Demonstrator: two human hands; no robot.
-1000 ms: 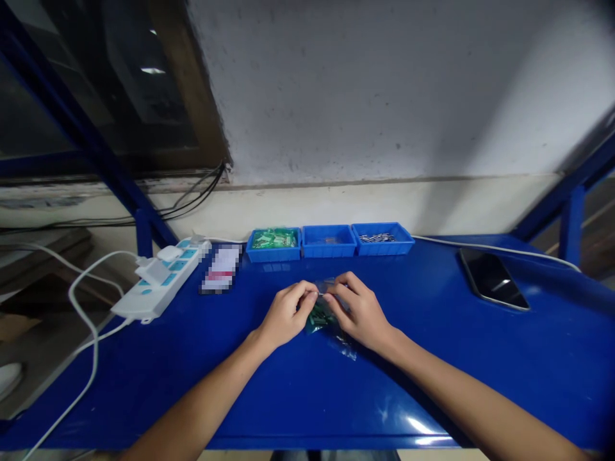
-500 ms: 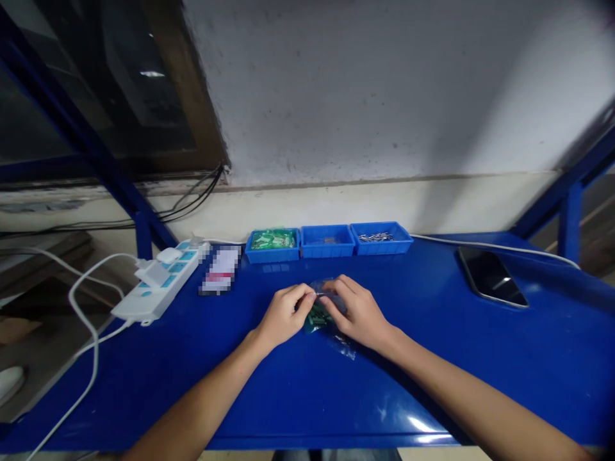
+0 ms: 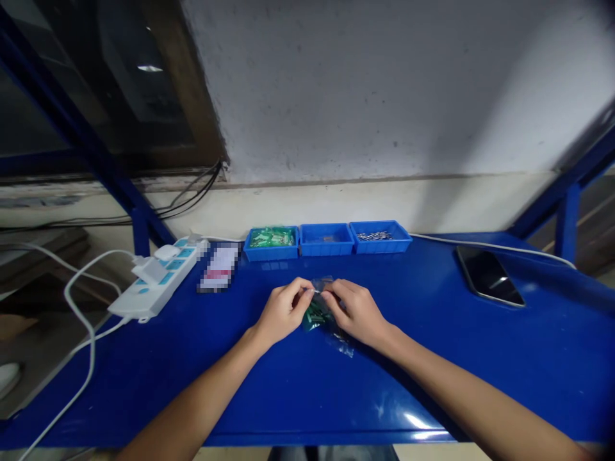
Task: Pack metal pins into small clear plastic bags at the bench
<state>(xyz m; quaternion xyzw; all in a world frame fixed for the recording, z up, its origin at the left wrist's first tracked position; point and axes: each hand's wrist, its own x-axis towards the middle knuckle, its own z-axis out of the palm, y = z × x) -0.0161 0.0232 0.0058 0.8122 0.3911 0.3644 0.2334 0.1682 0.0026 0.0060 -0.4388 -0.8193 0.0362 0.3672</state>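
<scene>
Left hand and right hand nearly meet above the glossy blue table, both pinching a small, slim silvery part between them, presumably from opposite ends for steadiness. Dark-green pieces and crinkled clear plastic film lie just beneath, seemingly for easy reach.

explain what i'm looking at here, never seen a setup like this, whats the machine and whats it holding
There's no machine: these are a person's bare left hand and right hand, seen from a camera worn on the head, looking forward and down. The left hand appears to pinch a small pale piece, too tiny to identify; the right hand's grip is unclear. Below them are clear plastic and green pieces. Behind, on the blue table, stand three blue bins, with a power strip at left and a dark phone at right.
</scene>
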